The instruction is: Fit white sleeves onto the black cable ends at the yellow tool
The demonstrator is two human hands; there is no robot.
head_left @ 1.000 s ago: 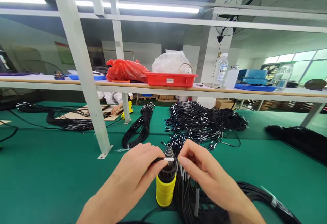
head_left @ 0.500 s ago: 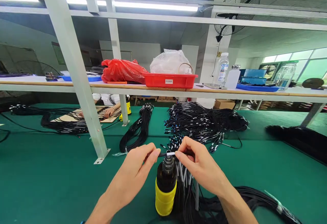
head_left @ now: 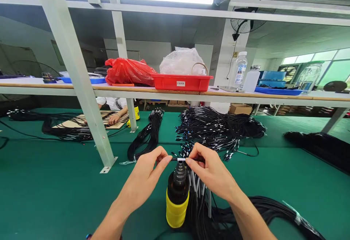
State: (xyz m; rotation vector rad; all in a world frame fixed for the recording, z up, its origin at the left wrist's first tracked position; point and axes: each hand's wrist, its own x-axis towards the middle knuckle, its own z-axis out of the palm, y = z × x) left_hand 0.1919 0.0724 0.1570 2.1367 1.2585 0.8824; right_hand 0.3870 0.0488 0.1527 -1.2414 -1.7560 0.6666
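Observation:
Between my two hands a thin black cable is stretched level, with a short white sleeve [head_left: 181, 159] at its middle. My left hand [head_left: 149, 170] pinches the cable's left part between thumb and fingertips. On the other side, my right hand [head_left: 210, 167] pinches it close to the sleeve's right end. Just below the sleeve is the ribbed metal nozzle of a yellow and black heat gun [head_left: 177, 207], which stands upright on the green table. Behind and under my right hand lie black cables with grey sleeves [head_left: 197, 185].
A large heap of black cables [head_left: 218, 127] and a looped bundle [head_left: 147, 134] lie farther back. A white post [head_left: 90, 112] rises at the left. The shelf [head_left: 131, 93] above holds a red tray [head_left: 182, 83] and bottles. Across the table a person's hand [head_left: 113, 119] rests on a board.
My hands and the cable have risen slightly, so the white sleeve sits a little higher above the nozzle. The view has tilted slightly.

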